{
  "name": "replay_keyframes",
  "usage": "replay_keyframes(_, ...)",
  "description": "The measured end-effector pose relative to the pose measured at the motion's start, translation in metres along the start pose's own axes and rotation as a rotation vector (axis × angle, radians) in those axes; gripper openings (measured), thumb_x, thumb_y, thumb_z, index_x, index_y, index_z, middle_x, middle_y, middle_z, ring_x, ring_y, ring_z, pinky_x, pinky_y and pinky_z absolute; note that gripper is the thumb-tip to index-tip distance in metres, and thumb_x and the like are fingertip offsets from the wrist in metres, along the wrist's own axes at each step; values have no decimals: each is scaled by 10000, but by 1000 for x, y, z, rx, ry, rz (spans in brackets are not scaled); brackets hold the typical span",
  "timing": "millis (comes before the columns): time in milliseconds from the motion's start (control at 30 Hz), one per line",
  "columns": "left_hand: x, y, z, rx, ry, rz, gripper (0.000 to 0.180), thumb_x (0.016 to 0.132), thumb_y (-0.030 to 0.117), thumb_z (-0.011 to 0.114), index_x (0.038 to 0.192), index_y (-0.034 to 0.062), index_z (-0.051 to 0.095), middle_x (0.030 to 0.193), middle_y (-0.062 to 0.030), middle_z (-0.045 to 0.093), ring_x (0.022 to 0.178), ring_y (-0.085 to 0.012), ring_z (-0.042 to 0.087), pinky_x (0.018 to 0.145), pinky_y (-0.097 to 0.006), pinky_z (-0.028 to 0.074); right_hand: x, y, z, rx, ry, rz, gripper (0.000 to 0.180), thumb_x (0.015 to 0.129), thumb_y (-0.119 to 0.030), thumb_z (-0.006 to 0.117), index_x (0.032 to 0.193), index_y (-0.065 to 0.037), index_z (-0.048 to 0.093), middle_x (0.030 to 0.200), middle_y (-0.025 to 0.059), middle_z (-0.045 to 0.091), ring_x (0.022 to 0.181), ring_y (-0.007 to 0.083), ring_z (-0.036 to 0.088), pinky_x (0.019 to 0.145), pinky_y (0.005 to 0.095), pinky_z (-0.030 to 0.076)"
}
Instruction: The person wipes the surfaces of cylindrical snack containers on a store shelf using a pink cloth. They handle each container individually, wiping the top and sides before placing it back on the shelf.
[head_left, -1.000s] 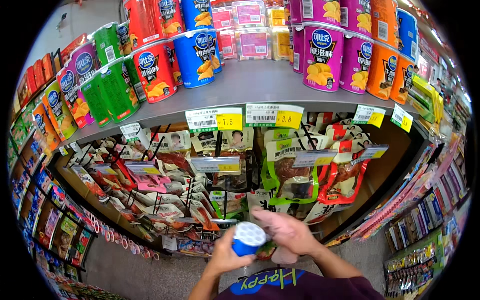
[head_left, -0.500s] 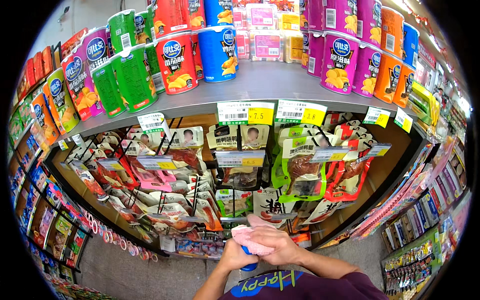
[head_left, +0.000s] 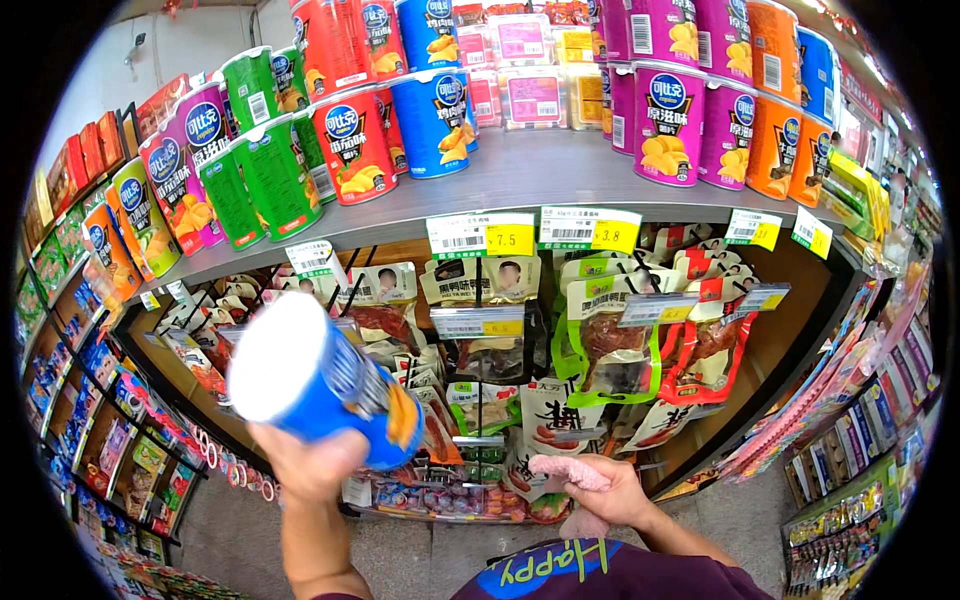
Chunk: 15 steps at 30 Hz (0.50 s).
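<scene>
A blue chip canister [head_left: 365, 395] with a white lid is gripped in my left hand [head_left: 315, 465], tilted and raised in front of the hanging packets at left. My right hand [head_left: 615, 490] is closed round a pink cloth [head_left: 572, 472], low in front of my body. On the grey shelf top [head_left: 500, 185], another blue canister [head_left: 430, 125] stands at the right end of the left group, beside a red one [head_left: 355, 147]. Purple canisters [head_left: 668, 125] stand stacked to the right, with a bare stretch of shelf between the two groups.
Below the shelf edge hang vacuum-packed snack packets [head_left: 610, 340] on hooks, with price tags [head_left: 590, 230] along the edge. Clear plastic boxes [head_left: 530, 97] are stacked behind the canisters. Orange canisters [head_left: 772, 150] stand at the right. Goods racks [head_left: 850, 430] flank both sides.
My left hand has lifted the blue canister up and left, away from the cloth. The cloth stays in my right hand, which has moved right. The view has shifted slightly.
</scene>
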<state>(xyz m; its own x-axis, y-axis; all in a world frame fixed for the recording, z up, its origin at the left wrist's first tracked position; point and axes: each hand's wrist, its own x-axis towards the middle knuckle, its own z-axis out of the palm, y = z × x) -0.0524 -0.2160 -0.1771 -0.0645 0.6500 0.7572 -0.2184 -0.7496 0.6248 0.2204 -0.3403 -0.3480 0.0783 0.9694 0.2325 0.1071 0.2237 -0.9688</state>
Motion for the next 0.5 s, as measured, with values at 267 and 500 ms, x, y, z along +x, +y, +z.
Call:
replay_keyframes(267,173,64,106,302,-149,545,560,693,313,766,1068,-50,562,907,-124,665,774,-180,660,707,-299,545,-18,3,-21,-168,-10,-23,313,825,42,630,1137,25,617,1063,104,661,987,155,633,860,298,503)
replay_keyframes(500,227,50,187,827,92,657,765,640,338,789,1189,-79,458,1067,-217,580,986,-303,591,858,-391,495,-32,14,-43,-84,83,39,344,808,70,600,1150,31,609,1099,102,653,989,148,628,865,291,494)
